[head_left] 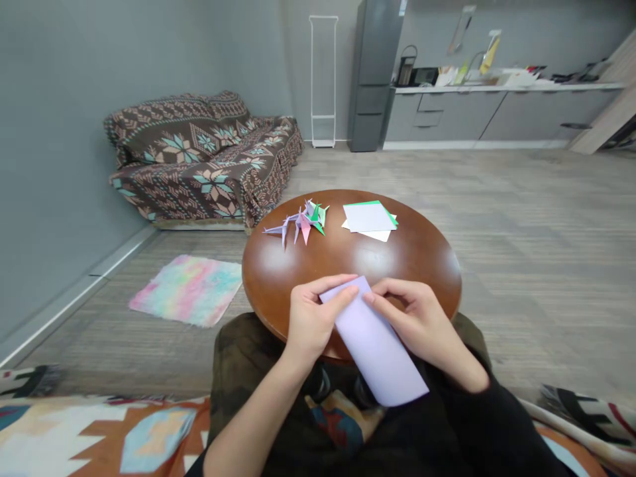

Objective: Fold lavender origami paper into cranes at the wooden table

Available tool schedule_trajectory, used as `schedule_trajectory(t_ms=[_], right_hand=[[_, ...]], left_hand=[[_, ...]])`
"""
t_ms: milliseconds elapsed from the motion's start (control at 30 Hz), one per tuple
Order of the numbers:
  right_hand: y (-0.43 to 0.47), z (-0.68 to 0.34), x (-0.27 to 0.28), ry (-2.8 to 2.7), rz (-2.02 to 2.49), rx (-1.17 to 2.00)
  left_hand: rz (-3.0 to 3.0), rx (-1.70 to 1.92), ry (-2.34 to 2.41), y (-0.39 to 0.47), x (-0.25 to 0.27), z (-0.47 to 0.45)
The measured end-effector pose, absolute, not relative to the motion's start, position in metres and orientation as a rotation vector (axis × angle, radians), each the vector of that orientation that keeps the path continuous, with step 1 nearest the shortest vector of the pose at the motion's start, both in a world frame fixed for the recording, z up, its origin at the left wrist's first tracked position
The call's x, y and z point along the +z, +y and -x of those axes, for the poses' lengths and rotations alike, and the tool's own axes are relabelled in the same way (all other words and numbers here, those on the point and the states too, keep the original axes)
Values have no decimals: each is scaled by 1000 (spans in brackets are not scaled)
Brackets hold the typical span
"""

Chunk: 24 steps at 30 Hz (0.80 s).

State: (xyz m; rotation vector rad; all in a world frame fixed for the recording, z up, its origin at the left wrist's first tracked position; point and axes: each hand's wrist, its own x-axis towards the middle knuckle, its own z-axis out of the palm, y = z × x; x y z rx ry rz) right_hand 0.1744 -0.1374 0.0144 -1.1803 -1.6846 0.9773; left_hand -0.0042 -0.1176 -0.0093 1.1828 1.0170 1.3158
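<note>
A lilac sheet of paper [380, 351], doubled into a long rectangle, slants between my hands over the near edge of the round table. My left hand [315, 318] pinches its upper left end, with the thumb on top and the fingers behind. On the right long edge near the top, my right hand [412, 315] closes its thumb and index finger on the paper. The paper's lower end hangs free above my lap. Farther back on the table lie several folded paper cranes [304, 222] in lilac, pink and green, and a stack of paper squares [370, 218] in lilac, green and cream.
The brown round table [278, 278] stands close against my knees. A sofa with a patterned cover [199, 159] is at the left, with a pastel fluffy rug [189, 289] before it. A fridge [375, 73], a white rack [322, 118] and a kitchen counter [457, 119] line the back.
</note>
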Motion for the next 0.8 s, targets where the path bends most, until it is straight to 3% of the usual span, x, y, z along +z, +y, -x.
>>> schedule_trajectory(t_ms=[167,800], right_hand=[[-132,-180,18,-1887,1166,911],[-131,-182,23,-1893,1195,969]], left_hand=[[-1237,1164,953,-112,-3,12],[-1203,1213,991,-112,0,12]])
